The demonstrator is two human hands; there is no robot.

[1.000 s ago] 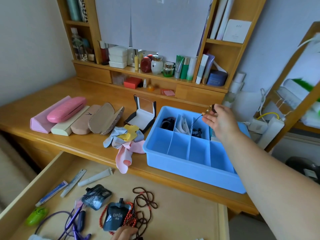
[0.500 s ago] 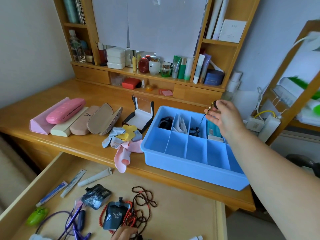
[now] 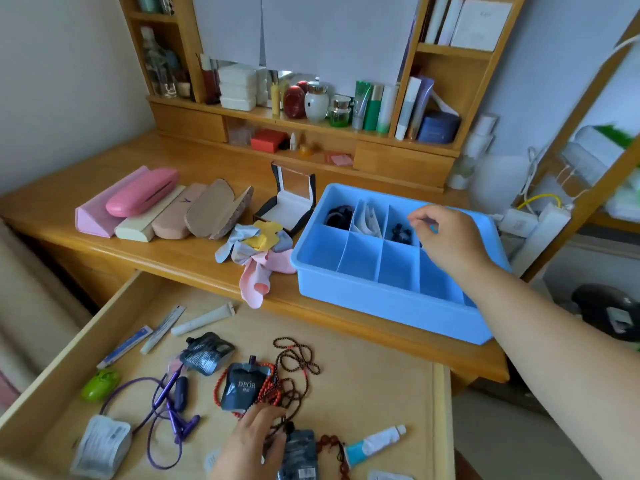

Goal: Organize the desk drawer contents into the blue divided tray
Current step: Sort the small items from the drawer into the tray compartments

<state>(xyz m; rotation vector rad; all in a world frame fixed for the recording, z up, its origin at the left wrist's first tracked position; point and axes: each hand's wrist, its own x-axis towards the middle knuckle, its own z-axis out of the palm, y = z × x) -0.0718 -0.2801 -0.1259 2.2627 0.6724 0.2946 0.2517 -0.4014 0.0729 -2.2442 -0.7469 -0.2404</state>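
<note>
The blue divided tray (image 3: pixel 381 299) stands on the desk at the right. Its back compartments hold dark hair ties (image 3: pixel 337 216), white packets (image 3: pixel 369 221) and small dark items (image 3: pixel 401 233). My right hand (image 3: pixel 450 240) hovers low over the back compartments with finger and thumb pinched together above the dark items; the thin cord it holds is hidden. In the open drawer (image 3: pixel 363 368), my left hand (image 3: pixel 252 441) pinches the brown bead string (image 3: pixel 294 358) beside a black DPOR pouch (image 3: pixel 244 386) and red beads (image 3: pixel 218 393).
The drawer also holds a purple cord (image 3: pixel 162 403), a green item (image 3: pixel 100 384), a white tube (image 3: pixel 204 320), a blue-white tube (image 3: pixel 374 441) and packets. On the desk lie crumpled cloths (image 3: pixel 256 251), glasses cases (image 3: pixel 142 192) and an open box (image 3: pixel 291 209).
My right hand has dropped from above the tray's back edge down over the back compartments, and the dangling cord is out of sight. My left hand has moved further onto the beads.
</note>
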